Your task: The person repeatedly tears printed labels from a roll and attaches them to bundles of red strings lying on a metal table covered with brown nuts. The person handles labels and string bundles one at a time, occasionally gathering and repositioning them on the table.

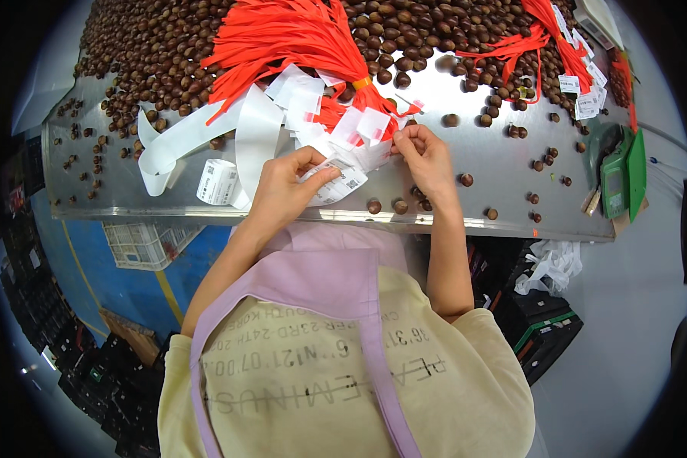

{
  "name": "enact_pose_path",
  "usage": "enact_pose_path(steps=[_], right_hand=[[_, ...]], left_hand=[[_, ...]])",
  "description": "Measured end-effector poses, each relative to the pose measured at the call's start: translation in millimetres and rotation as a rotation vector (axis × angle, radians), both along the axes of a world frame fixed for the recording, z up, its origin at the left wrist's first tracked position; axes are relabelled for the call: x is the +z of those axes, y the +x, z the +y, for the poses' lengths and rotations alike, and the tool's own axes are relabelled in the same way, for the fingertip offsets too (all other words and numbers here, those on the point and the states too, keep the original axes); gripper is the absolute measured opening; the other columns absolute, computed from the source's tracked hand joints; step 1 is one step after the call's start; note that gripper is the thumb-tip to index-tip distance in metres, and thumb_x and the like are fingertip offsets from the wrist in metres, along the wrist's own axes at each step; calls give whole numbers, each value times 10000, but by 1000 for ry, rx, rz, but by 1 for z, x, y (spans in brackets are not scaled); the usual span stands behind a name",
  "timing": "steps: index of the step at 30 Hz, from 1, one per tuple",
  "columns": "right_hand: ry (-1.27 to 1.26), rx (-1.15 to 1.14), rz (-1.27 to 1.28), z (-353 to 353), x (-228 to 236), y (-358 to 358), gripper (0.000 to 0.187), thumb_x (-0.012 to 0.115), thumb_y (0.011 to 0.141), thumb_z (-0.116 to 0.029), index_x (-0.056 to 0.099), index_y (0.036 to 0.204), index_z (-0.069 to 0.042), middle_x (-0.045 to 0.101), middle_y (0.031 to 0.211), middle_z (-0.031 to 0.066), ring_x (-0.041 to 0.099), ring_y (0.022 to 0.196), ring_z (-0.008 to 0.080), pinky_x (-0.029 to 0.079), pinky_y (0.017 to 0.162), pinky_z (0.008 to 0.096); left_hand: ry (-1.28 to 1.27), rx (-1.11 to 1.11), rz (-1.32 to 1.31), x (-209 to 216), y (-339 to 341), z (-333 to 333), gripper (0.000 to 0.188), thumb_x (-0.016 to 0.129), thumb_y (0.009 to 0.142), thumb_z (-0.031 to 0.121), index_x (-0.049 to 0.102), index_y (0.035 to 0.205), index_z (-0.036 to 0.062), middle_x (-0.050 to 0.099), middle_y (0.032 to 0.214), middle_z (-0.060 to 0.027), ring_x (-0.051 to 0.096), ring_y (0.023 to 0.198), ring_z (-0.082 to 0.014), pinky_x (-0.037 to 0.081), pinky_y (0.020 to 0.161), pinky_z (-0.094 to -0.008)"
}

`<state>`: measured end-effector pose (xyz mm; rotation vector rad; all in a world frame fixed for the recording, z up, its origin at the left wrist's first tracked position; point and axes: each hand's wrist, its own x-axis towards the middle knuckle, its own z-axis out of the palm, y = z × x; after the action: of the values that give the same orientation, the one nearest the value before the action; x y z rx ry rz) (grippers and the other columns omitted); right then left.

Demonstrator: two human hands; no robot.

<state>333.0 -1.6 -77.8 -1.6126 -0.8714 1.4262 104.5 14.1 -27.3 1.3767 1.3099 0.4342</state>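
Observation:
My left hand (286,187) is closed, thumb and fingers pinching a white printed label (349,184) with a square code. Just right of it, my right hand (427,162) is closed in a pinch at the edge of the tagged red ends; the exact piece between its fingertips is hidden. Ahead of both hands lies a thick bundle of red ribbon-like strips (298,38), bound by an orange band (362,82). White tags (345,128) cluster on its near end. A long white paper strip (258,133) curls to the left, with a printed label (217,182) near its end.
Brown chestnuts (160,46) heap along the far side of the metal table (466,153); others lie scattered. Another tagged red bundle (569,53) is at far right, near a green device (617,179). Below the table are a white crate (141,244) and black crates (542,328).

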Motion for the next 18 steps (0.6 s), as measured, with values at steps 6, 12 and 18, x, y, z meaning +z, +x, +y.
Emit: enact_pose_path(steps=[6, 12, 18], right_hand=[[23, 96, -34, -4, 15, -4, 373, 678, 780, -95, 516, 1100, 7, 604, 758, 26, 544, 682, 78, 435, 643, 224], [9, -116, 131, -13, 13, -4, 438, 693, 770, -68, 481, 1145, 6, 609, 764, 20, 559, 690, 76, 443, 657, 204], [11, -26, 96, -22, 15, 0, 340, 668, 807, -105, 520, 1094, 0, 629, 735, 34, 567, 680, 68, 441, 620, 192]], left_hand=[[-85, 70, -46, -1, -4, -4, 130, 670, 803, 116, 617, 824, -1, 630, 739, -30, 550, 676, -60, 444, 620, -212], [-92, 134, -190, -10, -5, -8, 208, 668, 802, 116, 619, 950, -21, 655, 823, -54, 584, 739, -90, 468, 679, -237], [-253, 197, -304, -8, -5, -6, 249, 674, 798, 108, 622, 980, -53, 665, 828, -81, 605, 736, -102, 476, 664, -229]])
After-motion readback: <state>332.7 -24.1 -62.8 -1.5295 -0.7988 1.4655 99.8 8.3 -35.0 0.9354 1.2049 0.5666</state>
